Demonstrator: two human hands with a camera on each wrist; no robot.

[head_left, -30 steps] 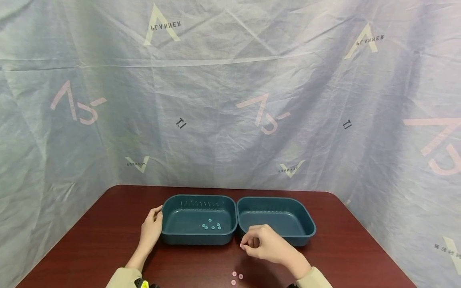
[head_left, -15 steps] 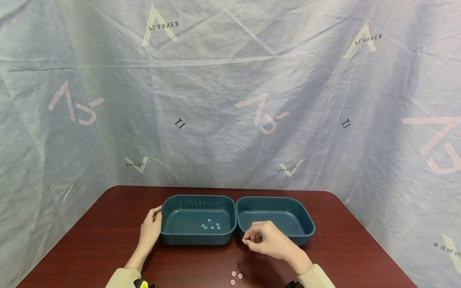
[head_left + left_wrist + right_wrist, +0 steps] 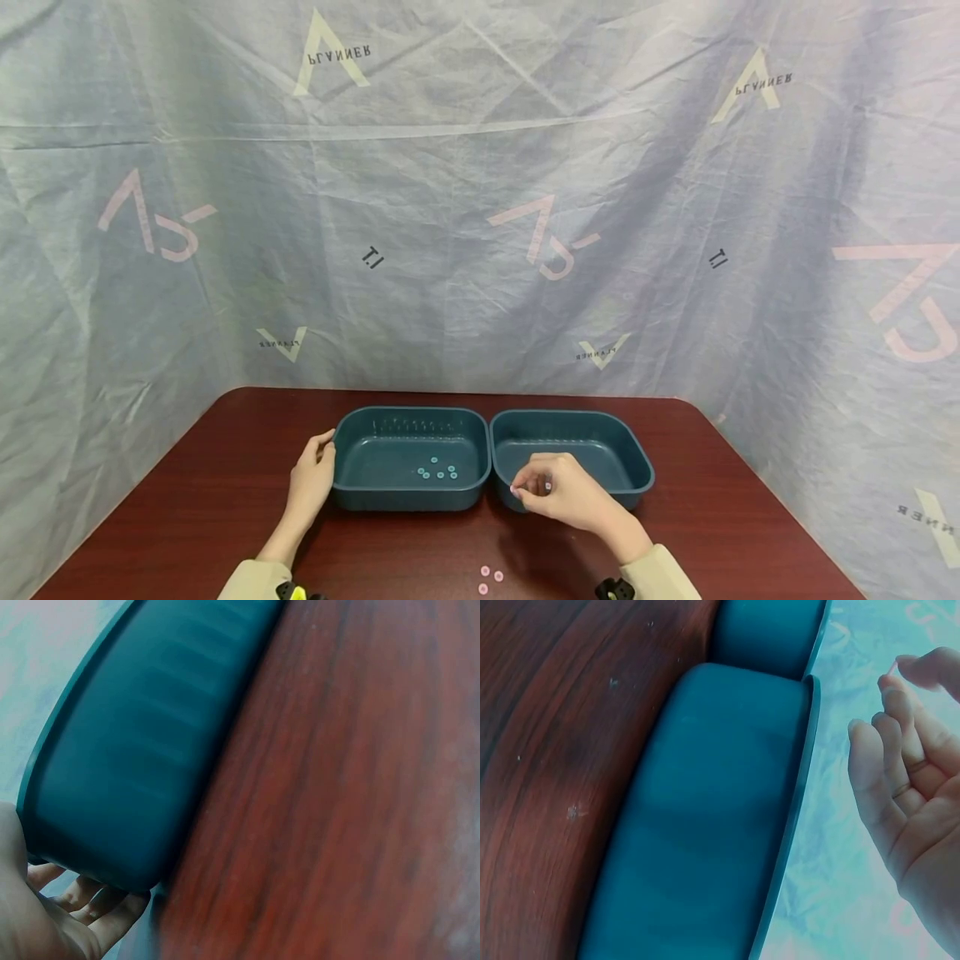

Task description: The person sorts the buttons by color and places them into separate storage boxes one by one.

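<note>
My right hand (image 3: 558,492) pinches a small pink button (image 3: 513,490) between thumb and index finger, over the near left corner of the right blue-green bin (image 3: 645,487). In the right wrist view the pinched button (image 3: 892,667) shows edge-on at the fingertips. A pale small disc (image 3: 548,486) shows in that bin beside my fingers. My left hand (image 3: 311,475) rests against the outer left end of the left bin (image 3: 408,498); in the left wrist view its fingers (image 3: 120,919) touch the bin's outer wall. Several light-blue buttons (image 3: 440,475) lie inside the left bin.
Three pink buttons (image 3: 485,571) lie on the dark red wooden table (image 3: 405,558), in front of the bins. Both bins stand side by side, their rims meeting. A grey printed cloth (image 3: 450,317) hangs behind and at both sides of the table.
My right hand has moved up and slightly right with the pink button, from in front of the bins to over the right bin's near corner. My left hand stays put.
</note>
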